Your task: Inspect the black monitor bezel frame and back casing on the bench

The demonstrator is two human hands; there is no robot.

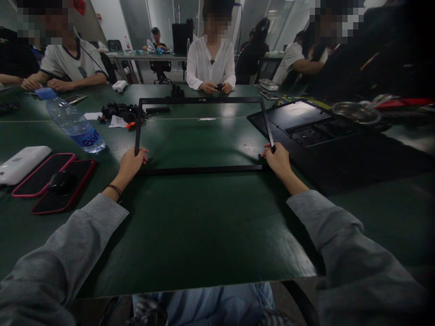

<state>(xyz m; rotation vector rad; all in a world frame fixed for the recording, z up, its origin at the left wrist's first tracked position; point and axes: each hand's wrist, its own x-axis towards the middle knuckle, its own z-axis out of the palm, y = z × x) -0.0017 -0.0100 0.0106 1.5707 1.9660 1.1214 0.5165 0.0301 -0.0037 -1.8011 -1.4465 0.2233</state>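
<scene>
A thin black screen bezel (204,100), an open rectangular frame with a small pale logo on its far bar, is held in front of me above the green table (217,217). My left hand (132,163) is closed round its left side, near the lower corner. On the opposite side bar my right hand (277,158) has the same kind of grip, fingers curled about the strip. Through the frame's opening the green tabletop shows. Beyond my right hand lies a dark laptop-like panel (306,129) with a recessed section.
Left of me are a tilted water bottle (76,122), a white box (23,165), two red-edged phones (64,188) and a black mouse (61,181). Small black parts (120,112) lie farther back. A glass dish (356,112) stands at right. A person (211,63) sits opposite; others sit around.
</scene>
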